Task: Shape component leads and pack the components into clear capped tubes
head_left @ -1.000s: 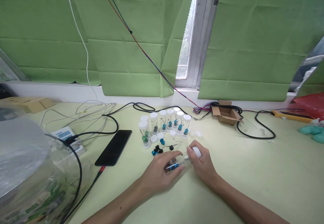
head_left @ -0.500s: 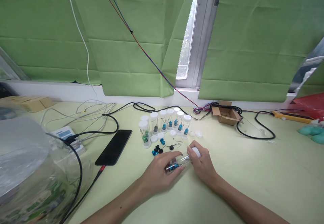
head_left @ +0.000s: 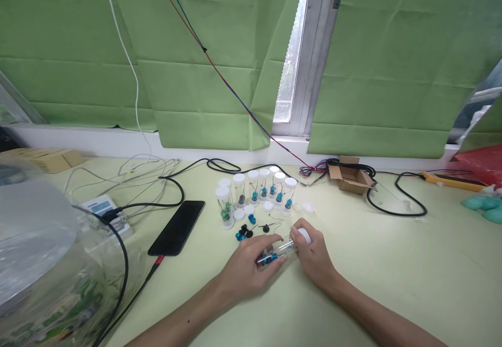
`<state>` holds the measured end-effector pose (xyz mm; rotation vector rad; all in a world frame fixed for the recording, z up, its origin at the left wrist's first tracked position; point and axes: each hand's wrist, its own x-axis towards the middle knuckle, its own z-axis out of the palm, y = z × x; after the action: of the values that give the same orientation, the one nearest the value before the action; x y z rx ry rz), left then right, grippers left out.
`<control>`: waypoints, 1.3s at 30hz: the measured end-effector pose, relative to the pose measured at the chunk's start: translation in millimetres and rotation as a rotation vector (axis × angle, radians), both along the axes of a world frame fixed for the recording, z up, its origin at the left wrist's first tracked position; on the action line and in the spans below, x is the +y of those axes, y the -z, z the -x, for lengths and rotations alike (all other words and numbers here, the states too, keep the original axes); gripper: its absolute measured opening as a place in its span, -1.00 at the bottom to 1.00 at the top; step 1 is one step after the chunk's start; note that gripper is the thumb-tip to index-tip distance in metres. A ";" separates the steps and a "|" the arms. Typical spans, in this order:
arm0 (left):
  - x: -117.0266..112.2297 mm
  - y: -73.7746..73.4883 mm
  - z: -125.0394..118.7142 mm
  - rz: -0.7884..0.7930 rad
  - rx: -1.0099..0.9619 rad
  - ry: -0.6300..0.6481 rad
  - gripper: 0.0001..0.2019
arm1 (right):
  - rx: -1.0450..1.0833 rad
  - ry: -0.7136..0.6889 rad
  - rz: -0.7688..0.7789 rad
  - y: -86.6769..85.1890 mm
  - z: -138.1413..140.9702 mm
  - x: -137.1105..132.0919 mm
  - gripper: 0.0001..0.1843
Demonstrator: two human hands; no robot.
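Note:
A clear plastic tube (head_left: 288, 248) with blue parts and a metal piece inside lies tilted between my hands, just above the table. My left hand (head_left: 249, 263) is closed round its lower end. With thumb and fingers, my right hand (head_left: 312, 250) grips the end with the white cap (head_left: 304, 235). Beyond the hands stand several capped tubes (head_left: 288, 196), upright, with blue, green or dark parts inside. Loose white caps (head_left: 239, 215), blue parts (head_left: 251, 219), black round parts (head_left: 266, 229) and a thin bent wire (head_left: 278, 223) lie between them and my hands.
A black phone (head_left: 177, 228), plugged into a cable, lies at left near a bulky clear plastic bag (head_left: 35, 253). Black cable (head_left: 219, 165) runs along the back. An open cardboard box (head_left: 350, 180) and a yellow tool (head_left: 453, 181) stand at back right.

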<state>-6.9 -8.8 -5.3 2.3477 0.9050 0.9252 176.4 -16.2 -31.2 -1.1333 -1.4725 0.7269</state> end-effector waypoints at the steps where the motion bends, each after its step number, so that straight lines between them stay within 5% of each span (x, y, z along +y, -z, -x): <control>1: -0.2 0.1 0.0 0.001 0.000 -0.001 -0.70 | 0.002 0.002 0.001 0.0 0.1 -0.2 -0.69; 27: 3.6 -0.5 -0.9 0.145 -0.073 -0.017 -0.67 | -0.099 0.012 -0.110 -16.5 -2.1 -1.2 -0.75; 39: 1.7 0.3 -3.1 0.203 -0.058 -0.041 -0.70 | -0.023 -0.003 -0.042 -12.8 0.8 -0.1 -0.68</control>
<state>-3.8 -7.0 -5.6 2.1282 0.9784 0.8688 175.6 -16.3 -18.5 -1.1115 -1.5026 0.6837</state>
